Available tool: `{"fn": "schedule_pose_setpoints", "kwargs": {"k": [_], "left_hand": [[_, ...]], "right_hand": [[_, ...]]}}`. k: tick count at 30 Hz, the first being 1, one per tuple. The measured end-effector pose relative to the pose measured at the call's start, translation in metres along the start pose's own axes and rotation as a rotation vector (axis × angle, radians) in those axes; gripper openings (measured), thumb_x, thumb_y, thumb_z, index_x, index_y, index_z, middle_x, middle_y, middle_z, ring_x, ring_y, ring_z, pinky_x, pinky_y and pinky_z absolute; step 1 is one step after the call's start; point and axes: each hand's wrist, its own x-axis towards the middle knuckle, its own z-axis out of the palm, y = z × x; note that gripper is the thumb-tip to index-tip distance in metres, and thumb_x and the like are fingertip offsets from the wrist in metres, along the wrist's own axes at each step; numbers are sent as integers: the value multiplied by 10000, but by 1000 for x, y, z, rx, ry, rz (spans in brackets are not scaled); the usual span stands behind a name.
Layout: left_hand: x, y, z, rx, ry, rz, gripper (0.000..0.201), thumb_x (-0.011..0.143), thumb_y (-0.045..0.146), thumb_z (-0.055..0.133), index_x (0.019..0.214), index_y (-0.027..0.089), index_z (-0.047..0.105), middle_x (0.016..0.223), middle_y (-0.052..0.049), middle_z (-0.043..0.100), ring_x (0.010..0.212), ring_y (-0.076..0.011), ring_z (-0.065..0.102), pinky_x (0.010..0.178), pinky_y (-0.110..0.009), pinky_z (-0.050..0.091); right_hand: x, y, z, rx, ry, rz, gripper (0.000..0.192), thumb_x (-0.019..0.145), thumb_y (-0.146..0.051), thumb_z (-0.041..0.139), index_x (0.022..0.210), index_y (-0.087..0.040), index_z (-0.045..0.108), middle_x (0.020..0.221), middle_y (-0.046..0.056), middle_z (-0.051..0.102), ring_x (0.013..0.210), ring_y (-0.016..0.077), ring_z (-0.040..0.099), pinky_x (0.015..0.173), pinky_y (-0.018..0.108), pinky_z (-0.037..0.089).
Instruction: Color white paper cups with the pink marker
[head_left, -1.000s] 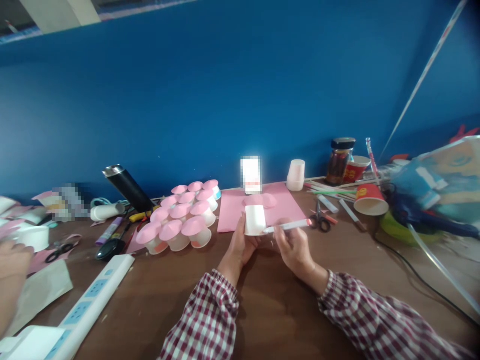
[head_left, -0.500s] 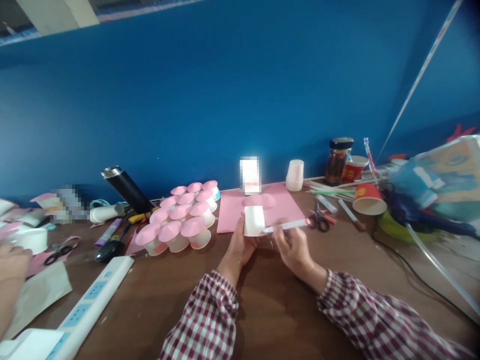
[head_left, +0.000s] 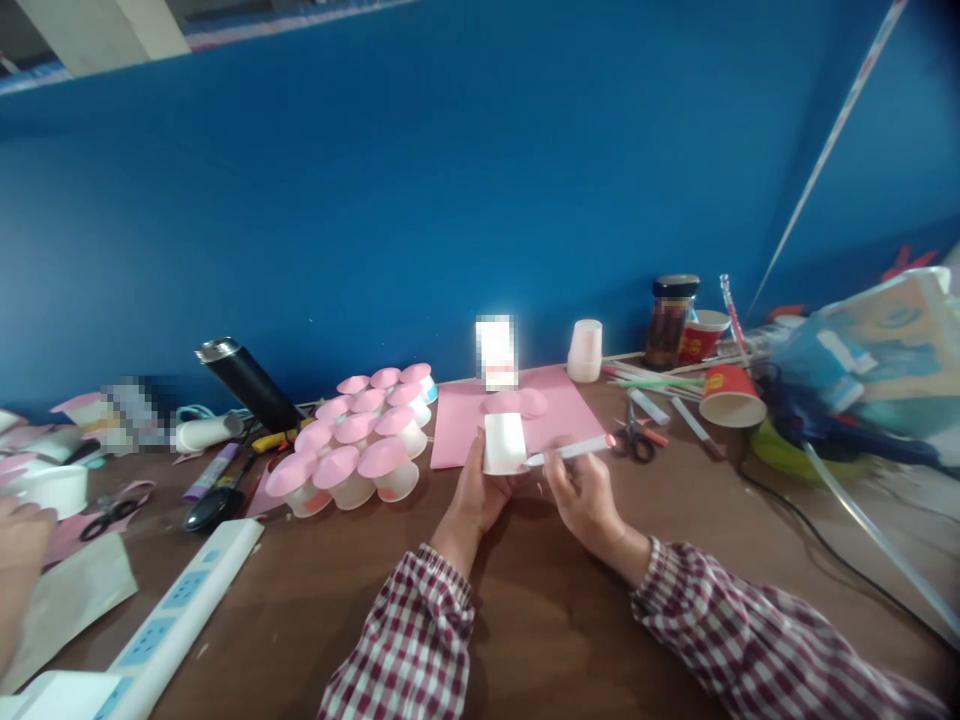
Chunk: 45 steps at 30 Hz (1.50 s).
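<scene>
Hands over brown table [head_left: 540,620]: my L hand [head_left: 474,492] grips white paper cup [head_left: 504,443] upright w/ fingers closed, R hand [head_left: 583,490] pinches marker [head_left: 571,451], tip touching cup, pink sheet [head_left: 559,410] just behind.

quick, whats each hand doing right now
Left hand: closed around a small white cup.
Right hand: closed on a white marker, its tip at the cup.

We note a small white paper cup [head_left: 505,443], held upside down and roughly upright above the brown desk [head_left: 540,610], before a pink sheet. A slim white marker pen with a red end [head_left: 571,451] lies near-horizontal, its tip touching the cup's right side.
</scene>
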Motion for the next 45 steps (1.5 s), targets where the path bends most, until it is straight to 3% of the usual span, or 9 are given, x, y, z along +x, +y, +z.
{"fn": "schedule_pose_setpoints", "kwargs": {"k": [7,21,31,45], "left_hand": [[-1,1,3,5,19,17,521,898,560,451,1000,97,668,883,-125,716,777,-220,673,776,-358,546],[-1,1,2,-35,30,45,514,916,543,427,1007,98,668,874,-111,718,779,-207,674,741,-318,544],[1,0,0,-55,18,21,469,917,517,448,1009,110,663,876,-107,722,776,-206,678,725,-319,558],[-3,2,4,-106,-40,45,521,912,558,428,990,99,662,866,-101,714,798,-204,675,758,-319,557]], "right_hand": [[1,0,-1,-2,10,-11,209,914,-292,466,799,-168,589,603,2,598,483,115,526,482,210,440],[0,5,1,0,-23,46,248,911,-321,467,744,-169,571,517,-39,495,430,101,455,438,205,386],[1,4,0,-6,27,5,232,916,-297,464,771,-167,590,589,0,594,482,120,524,495,222,429],[1,5,2,17,-24,76,267,900,-334,468,708,-167,549,531,-26,491,456,107,451,453,215,383]]}}
